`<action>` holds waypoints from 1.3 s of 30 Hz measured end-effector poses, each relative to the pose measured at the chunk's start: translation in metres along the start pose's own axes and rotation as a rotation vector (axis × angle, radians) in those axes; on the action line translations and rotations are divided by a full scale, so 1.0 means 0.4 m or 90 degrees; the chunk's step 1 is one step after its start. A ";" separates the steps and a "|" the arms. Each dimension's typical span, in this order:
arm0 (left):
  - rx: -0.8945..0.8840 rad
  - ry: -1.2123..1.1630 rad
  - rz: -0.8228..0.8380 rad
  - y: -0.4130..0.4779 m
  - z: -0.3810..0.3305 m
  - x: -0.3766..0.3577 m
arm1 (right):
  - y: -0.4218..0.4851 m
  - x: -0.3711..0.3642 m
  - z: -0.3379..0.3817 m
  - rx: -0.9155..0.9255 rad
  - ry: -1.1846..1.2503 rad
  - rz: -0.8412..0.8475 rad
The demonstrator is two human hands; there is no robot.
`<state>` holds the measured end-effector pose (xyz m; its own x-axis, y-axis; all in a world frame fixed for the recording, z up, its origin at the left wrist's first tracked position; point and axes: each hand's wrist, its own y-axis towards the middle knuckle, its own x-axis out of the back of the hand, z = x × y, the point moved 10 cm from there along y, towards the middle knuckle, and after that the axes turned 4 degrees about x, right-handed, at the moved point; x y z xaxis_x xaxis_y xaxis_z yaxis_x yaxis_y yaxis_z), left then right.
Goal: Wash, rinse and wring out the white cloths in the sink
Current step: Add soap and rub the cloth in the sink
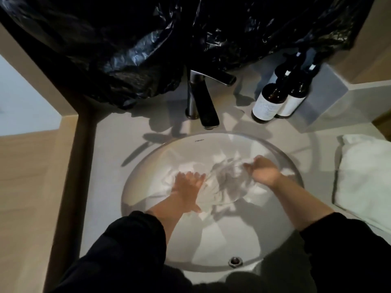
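From my seat I see the white cloths (228, 182) lying under water in the sink (160, 153), crumpled between the two hands; ripples and glare keep me from counting them. The left grip (188, 187) is released, fingers spread flat and pressing down on the left side of the heap. The right grip (262, 172) is curled round a bunched edge at the far right of the heap, though blur smears its fingertips. Dark sleeves (131, 240) fill the bottom of my view and hide the near rim; a metal ring (235, 261) shows in the near wall of the bowl. The tap (201, 102) stands behind the bowl on the pale surface (105, 176); a black plastic bag (148, 39) hangs across the top and covers everything behind it. Two dark bottles (268, 104) with white labels stand close together just right of the tap; their print is too small to read. A folded white towel (364, 176) lies on the surface to the right, cut off by the frame edge.
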<state>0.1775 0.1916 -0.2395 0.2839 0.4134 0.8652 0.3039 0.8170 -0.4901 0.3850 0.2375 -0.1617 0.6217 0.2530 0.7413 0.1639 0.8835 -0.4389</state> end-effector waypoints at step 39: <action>0.142 -0.225 -0.114 -0.042 0.163 0.018 | -0.114 -0.370 0.235 0.581 -0.277 -0.026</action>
<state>0.1151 0.2070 -0.2181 -0.0951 0.3386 0.9361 0.1059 0.9385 -0.3287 0.2134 0.1967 -0.2037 0.2661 0.1764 0.9477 -0.5821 0.8131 0.0121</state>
